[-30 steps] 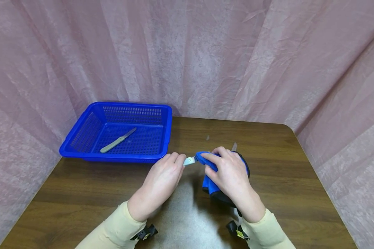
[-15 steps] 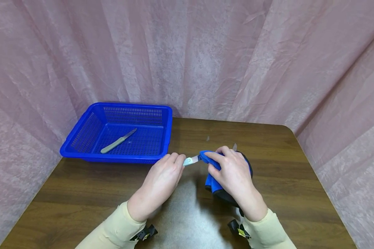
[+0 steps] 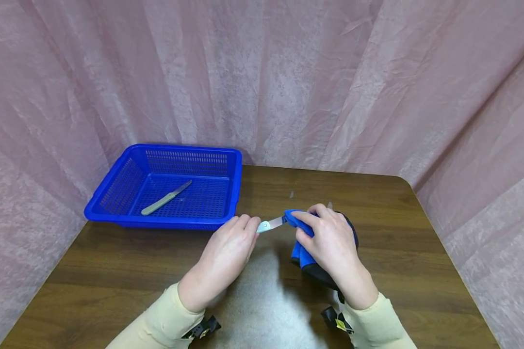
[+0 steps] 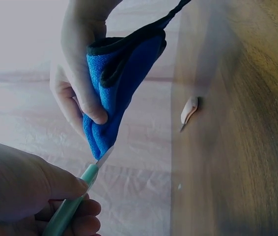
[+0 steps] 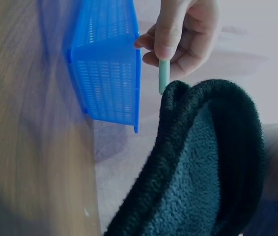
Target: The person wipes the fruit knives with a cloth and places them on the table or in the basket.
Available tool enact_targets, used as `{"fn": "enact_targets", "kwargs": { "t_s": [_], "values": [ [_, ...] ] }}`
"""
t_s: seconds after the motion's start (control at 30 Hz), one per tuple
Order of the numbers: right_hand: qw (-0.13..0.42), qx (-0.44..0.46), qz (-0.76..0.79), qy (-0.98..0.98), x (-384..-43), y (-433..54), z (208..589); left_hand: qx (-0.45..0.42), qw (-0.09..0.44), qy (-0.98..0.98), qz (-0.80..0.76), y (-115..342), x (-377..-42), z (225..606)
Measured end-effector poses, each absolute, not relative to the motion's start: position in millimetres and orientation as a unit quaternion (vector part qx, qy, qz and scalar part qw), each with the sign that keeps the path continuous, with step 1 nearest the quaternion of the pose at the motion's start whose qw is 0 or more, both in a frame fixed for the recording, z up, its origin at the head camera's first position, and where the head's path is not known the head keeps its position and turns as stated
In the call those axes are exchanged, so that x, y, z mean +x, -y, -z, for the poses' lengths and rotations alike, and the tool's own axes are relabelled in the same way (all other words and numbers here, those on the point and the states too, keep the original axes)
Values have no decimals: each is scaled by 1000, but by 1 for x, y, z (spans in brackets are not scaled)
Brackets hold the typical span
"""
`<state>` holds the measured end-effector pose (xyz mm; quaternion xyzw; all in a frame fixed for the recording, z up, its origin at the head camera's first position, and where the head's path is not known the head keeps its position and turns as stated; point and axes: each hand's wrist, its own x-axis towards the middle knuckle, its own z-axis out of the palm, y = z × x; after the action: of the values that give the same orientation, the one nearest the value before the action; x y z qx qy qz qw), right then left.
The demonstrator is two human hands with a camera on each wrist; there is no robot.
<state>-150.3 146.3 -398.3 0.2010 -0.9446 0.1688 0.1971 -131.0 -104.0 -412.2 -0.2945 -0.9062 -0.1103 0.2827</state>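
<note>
Blue cloth [image 3: 304,256] shifted right, baring more blade [image 3: 277,222]. Right hand [image 3: 335,241] pinches it; left hand [image 3: 228,250] grips knife [image 3: 265,226]. If cloth slips, edge could nick right fingers [image 3: 304,217].

Item: one knife with a mint-green handle [image 4: 66,212], in my left grip [image 4: 26,189], thumb along the handle, fingers curled beneath; short metal blade [image 4: 104,156] meeting the lower end of the cloth, wrap on the far side unclear.
Item: one blue cloth [image 4: 110,101], folded, dark-edged, a dark strap [image 4: 174,15] running up to the top edge; pinched in my right grip [image 4: 76,61].
Item: one small object with a pale body and pointed tip [image 4: 190,110], on the wood-grained worktop [image 4: 257,157], well apart from both grips.
Item: pale pink curtain [image 4: 134,201], behind, softly creased.
</note>
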Motion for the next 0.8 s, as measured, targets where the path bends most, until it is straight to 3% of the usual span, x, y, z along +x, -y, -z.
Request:
{"fn": "enact_targets", "kwargs": {
  "t_s": [0.8],
  "values": [
    [181,178,-176,951,-155,-154,396,-295,282,906,115,104,-129,409]
  ]
}}
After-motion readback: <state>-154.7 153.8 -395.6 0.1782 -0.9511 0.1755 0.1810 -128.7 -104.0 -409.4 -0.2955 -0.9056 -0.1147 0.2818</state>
